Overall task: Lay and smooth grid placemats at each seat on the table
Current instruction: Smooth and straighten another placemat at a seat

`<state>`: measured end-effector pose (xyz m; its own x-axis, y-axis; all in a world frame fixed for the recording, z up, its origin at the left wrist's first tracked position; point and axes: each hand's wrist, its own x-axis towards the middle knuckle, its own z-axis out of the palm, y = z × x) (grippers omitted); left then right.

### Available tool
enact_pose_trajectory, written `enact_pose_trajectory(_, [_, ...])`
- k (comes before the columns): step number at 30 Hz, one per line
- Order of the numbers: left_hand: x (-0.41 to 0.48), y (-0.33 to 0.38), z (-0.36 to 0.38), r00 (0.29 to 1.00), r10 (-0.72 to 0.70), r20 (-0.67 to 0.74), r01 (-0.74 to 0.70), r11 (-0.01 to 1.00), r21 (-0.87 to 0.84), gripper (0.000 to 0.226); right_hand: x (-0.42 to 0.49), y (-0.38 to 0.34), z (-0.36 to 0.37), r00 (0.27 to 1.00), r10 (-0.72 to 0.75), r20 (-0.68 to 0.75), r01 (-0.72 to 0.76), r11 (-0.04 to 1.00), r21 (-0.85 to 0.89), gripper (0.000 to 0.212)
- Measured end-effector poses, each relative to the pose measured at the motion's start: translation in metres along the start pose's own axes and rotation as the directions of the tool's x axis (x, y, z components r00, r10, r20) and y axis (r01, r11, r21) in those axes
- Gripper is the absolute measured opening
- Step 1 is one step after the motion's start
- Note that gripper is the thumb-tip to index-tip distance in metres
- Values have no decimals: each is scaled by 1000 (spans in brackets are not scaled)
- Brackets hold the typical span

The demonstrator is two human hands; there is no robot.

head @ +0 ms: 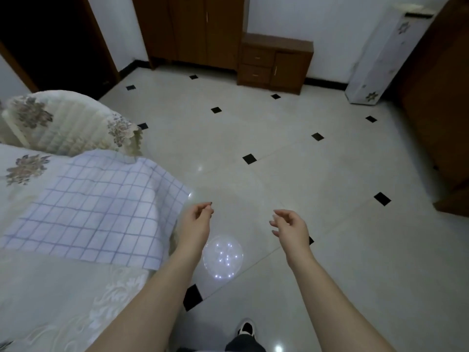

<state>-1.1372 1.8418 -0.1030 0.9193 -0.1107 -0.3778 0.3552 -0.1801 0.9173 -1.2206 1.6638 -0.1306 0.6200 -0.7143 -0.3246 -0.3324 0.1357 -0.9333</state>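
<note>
- Plainly, the left hand (196,219) hangs above the floor (279,138), fingers loosely curled, holding nothing.
- The right hand (289,226) is likewise half-curled and empty.
- The grid placemat (96,207) lies on the table (63,295) at left, its right edge drooping over the rim.

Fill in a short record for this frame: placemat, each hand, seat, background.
placemat: grid placemat lies on the cloth-covered table, its right side at the table's edge
left hand: left hand is over the floor just right of the mat, fingers loosely curled, holding nothing
right hand: right hand is over the floor, fingers loosely curled, holding nothing
seat: chair with floral cover stands beyond the mat
background: pale tiled floor; low wooden cabinet by the far wall
</note>
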Motion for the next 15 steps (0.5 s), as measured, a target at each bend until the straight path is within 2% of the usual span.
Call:
enact_pose_trajectory(3, [15, 8, 17, 999, -16, -46, 15, 999, -33, 21, 31, -13, 4, 998, 5, 66, -4, 1000, -9, 13])
enact_pose_trajectory(8, [39, 12, 14, 989, -47, -139, 39, 997, -60, 15, 67, -33, 27, 982, 21, 190, -13, 999, -42, 12])
enact_pose_trajectory(15, [81, 21, -10, 941, -77, -331, 27, 988, -152, 14, 109, -58, 97, 917, 32, 398, 15, 993, -113, 12])
